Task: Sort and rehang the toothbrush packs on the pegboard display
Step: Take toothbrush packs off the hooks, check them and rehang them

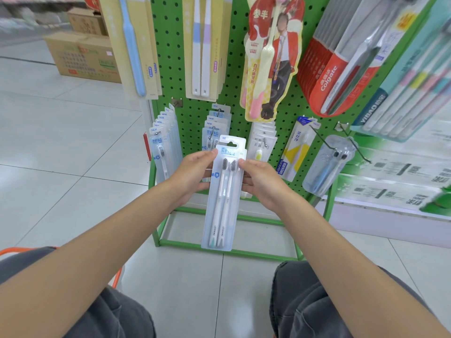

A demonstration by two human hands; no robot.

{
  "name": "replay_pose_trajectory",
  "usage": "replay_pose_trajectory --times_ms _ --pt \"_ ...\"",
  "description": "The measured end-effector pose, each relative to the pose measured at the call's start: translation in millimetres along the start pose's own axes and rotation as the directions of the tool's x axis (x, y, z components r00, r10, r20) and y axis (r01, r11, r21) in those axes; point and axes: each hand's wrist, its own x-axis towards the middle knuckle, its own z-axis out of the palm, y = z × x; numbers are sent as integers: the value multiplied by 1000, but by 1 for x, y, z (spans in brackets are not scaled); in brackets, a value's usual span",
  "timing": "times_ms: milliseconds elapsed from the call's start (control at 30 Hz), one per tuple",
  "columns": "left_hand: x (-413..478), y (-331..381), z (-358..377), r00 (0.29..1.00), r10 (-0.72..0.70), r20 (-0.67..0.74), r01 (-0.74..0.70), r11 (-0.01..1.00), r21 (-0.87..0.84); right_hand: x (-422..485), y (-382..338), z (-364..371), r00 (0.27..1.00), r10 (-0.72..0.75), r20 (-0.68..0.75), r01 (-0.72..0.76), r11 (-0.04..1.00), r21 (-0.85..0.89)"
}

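A clear twin toothbrush pack (pixel 223 203) with two white brushes and a pale blue header hangs upright in front of the green pegboard (pixel 234 69). My left hand (pixel 192 173) pinches its left edge near the brush heads. My right hand (pixel 262 181) grips its right edge at the same height. Matching packs (pixel 216 125) hang on the hook just behind it. More of the same kind (pixel 162 140) hang on the left hook.
Other packs hang around: a yellow-white pack (pixel 294 152), a clear tube case (pixel 327 164), red Colgate packs (pixel 327 74), a red-yellow pack (pixel 271 57). A bare hook (pixel 356 147) sticks out at right. Cardboard boxes (pixel 83 54) stand on the tiled floor at left.
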Motion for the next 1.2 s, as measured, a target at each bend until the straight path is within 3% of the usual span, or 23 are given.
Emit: replay_pose_trajectory --times_ms 200,300,600,767,933,1067,1200 --pt "4 -4 -2 994 59 -88 -54 997 56 -5 -4 2 999 14 49 -16 999 36" --pt "6 -4 -4 991 58 -117 -49 996 71 -8 -5 3 994 -28 110 33 999 -40" --pt "2 2 -2 999 31 -11 -30 997 69 -6 -1 4 994 -69 84 75 995 -64" --pt "1 -1 -1 995 80 -54 -75 993 89 -6 -1 4 992 -68 108 76 995 -70" --pt "5 3 -4 995 42 -89 -48 996 -71 -9 1 6 975 -20 222 44 994 -104" --pt "4 4 -5 992 67 -105 -71 997 -40 -9 2 7 973 1 232 16 997 -72" --pt "4 5 -5 988 68 -140 -80 993 -81 -8 4 4 938 125 324 -92 989 -117"
